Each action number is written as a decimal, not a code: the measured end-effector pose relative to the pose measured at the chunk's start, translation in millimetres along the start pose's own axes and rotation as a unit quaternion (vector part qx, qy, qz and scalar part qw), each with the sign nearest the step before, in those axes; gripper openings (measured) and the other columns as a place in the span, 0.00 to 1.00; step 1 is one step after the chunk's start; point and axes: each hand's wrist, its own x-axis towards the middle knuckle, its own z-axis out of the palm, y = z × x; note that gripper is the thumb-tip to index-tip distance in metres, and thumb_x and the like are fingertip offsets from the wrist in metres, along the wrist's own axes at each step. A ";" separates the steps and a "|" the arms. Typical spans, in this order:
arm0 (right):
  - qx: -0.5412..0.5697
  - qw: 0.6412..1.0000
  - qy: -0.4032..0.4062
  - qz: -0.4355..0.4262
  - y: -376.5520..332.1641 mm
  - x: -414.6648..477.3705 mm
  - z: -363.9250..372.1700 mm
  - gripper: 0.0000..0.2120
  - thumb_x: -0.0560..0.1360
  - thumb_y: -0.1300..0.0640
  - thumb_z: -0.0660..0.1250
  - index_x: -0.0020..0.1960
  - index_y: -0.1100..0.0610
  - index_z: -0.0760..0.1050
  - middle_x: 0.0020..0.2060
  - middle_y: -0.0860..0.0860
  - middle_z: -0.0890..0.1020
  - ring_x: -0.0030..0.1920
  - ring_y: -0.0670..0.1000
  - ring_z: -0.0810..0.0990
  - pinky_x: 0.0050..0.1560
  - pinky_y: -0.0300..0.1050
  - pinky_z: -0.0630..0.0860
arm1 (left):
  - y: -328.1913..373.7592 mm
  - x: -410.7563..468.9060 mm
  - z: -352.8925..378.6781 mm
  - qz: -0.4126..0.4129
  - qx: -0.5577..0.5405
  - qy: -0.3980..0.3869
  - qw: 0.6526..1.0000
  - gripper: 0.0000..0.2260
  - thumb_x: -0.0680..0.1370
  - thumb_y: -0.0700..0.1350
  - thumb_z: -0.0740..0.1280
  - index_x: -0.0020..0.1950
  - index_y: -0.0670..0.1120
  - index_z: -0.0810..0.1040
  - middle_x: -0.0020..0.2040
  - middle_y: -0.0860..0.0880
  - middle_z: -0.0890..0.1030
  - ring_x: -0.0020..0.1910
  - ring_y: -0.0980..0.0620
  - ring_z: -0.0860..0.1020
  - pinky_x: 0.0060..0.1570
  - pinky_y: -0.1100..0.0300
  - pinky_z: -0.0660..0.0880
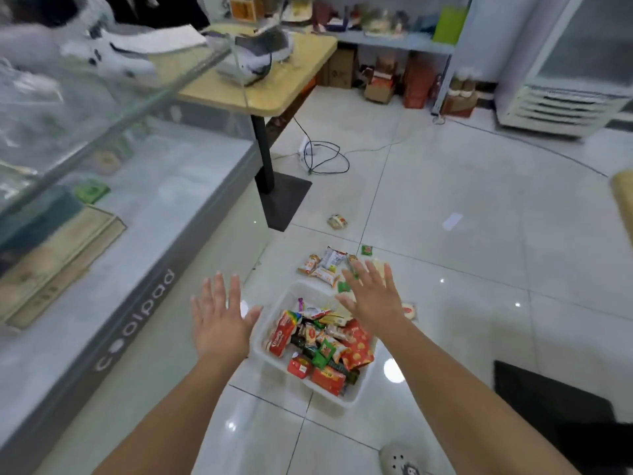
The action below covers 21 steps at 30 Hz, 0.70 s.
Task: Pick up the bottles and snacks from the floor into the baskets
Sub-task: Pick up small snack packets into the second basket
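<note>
Snacks (pixel 323 269) lie loose on the tiles just beyond the one white basket (pixel 298 291), their packets slanting. I count about eight, some hidden. My right hand (pixel 371 299) is nearer, hovering over them. It and my left hand (pixel 219 323) are spread flat, holding nothing.

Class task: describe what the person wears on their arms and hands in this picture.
The left hand and right hand are bare: no gloves, rings, watch or bracelet show. The left forearm and right forearm are uncovered to the picture's edge; no sleeve shows.
</note>
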 end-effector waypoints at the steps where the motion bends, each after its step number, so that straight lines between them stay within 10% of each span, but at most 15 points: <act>1: 0.003 1.000 0.001 0.004 1.7 -7.7 -23.8 0.34 0.75 0.35 0.32 0.77 0.48 0.46 0.78 0.50 0.47 0.78 0.54 0.42 0.74 0.59 0.36 | -1.7 -10.5 -21.3 -0.002 -0.003 -0.001 1.000 0.31 0.80 0.63 0.42 0.77 0.50 0.35 0.77 0.45 0.35 0.76 0.45 0.35 0.74 0.47 0.36; 3: 0.014 1.000 0.001 0.008 7.1 -21.1 -65.8 0.30 0.80 0.38 0.41 0.78 0.49 0.47 0.78 0.50 0.49 0.78 0.53 0.44 0.74 0.59 0.37 | -4.1 -26.5 -58.3 -0.009 -0.009 -0.004 1.000 0.31 0.80 0.62 0.42 0.77 0.49 0.35 0.77 0.45 0.35 0.76 0.45 0.34 0.74 0.46 0.36; 7: -0.013 1.000 0.016 -0.003 38.0 -21.5 -119.9 0.49 0.64 0.31 0.18 0.78 0.49 0.47 0.78 0.50 0.48 0.78 0.53 0.44 0.74 0.59 0.36 | 7.2 -37.8 -102.4 -0.048 -0.014 0.001 0.999 0.31 0.80 0.63 0.42 0.77 0.50 0.34 0.77 0.45 0.35 0.76 0.45 0.34 0.73 0.47 0.35; 11: -0.027 0.999 0.014 -0.043 80.1 4.7 -149.6 0.46 0.66 0.32 0.20 0.78 0.49 0.45 0.78 0.50 0.46 0.78 0.53 0.42 0.73 0.59 0.34 | 38.5 -27.0 -123.3 -0.094 -0.040 -0.003 0.995 0.31 0.80 0.62 0.43 0.77 0.50 0.34 0.77 0.45 0.34 0.76 0.45 0.34 0.73 0.47 0.35; 15: -0.055 0.993 0.012 -0.105 130.0 43.7 -173.5 0.29 0.80 0.39 0.41 0.78 0.49 0.45 0.78 0.50 0.45 0.77 0.52 0.42 0.73 0.58 0.35 | 87.8 -16.2 -132.9 -0.170 -0.063 -0.007 0.983 0.32 0.80 0.62 0.43 0.77 0.49 0.34 0.77 0.44 0.34 0.76 0.45 0.34 0.74 0.46 0.36; 21: -0.074 0.981 0.003 -0.177 179.7 108.1 -224.8 0.28 0.80 0.41 0.43 0.77 0.49 0.46 0.78 0.50 0.47 0.77 0.53 0.43 0.74 0.58 0.37 | 125.9 -11.6 -160.5 -0.245 -0.077 -0.001 0.966 0.32 0.80 0.62 0.44 0.77 0.49 0.34 0.77 0.44 0.33 0.76 0.44 0.34 0.73 0.46 0.36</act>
